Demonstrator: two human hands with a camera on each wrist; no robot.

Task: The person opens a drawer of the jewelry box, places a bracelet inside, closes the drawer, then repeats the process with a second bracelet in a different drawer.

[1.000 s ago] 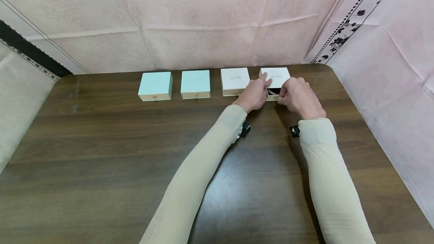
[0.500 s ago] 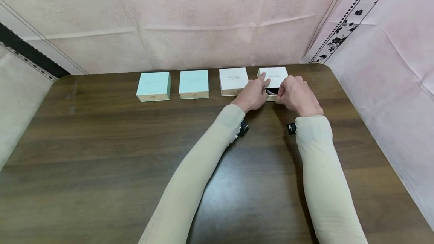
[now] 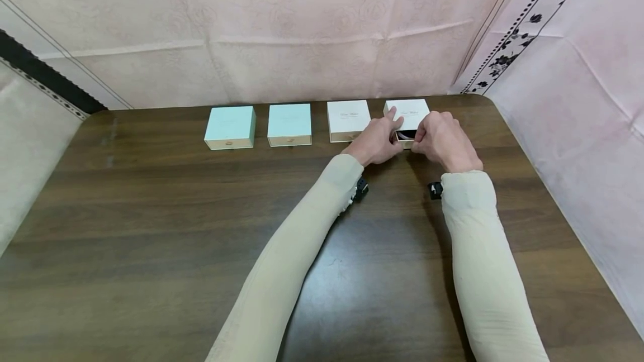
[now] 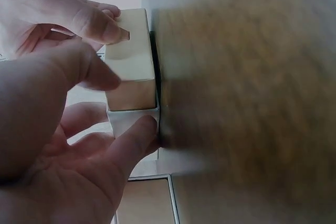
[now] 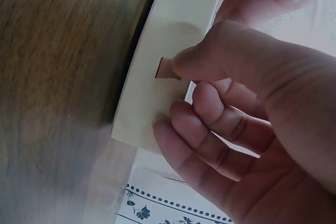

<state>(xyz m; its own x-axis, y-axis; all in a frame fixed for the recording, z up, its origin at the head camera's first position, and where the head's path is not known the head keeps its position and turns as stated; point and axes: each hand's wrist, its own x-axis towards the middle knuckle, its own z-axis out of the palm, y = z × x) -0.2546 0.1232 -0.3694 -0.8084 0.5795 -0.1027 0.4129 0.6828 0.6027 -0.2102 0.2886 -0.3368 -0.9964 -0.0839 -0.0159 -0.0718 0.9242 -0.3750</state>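
In the head view, the rightmost white box [image 3: 410, 112] lies at the back of the table, its drawer [image 4: 128, 51] pulled part way out. Dark lining and a pale curved item show in the gap. My left hand [image 3: 374, 139] holds the box's outer sleeve at its left side, one finger reaching over the lid. Its thumb lies at the drawer's edge in the left wrist view. With thumb and forefinger, my right hand [image 3: 445, 141] pinches the small brown pull tab [image 5: 167, 68] on the drawer front; the other fingers curl beside the drawer.
Another white box [image 3: 347, 119] stands just left of the one in my hands. Further left are two mint-green boxes, one near [image 3: 289, 122] and one farther [image 3: 230, 124]. Behind the wooden table [image 3: 201, 228] hangs a pale pink patterned cloth [image 3: 282, 32].
My left thumb has shifted right, toward the drawer front. The right hand keeps its pinch on the tab, and the drawer stands out about as far as before.
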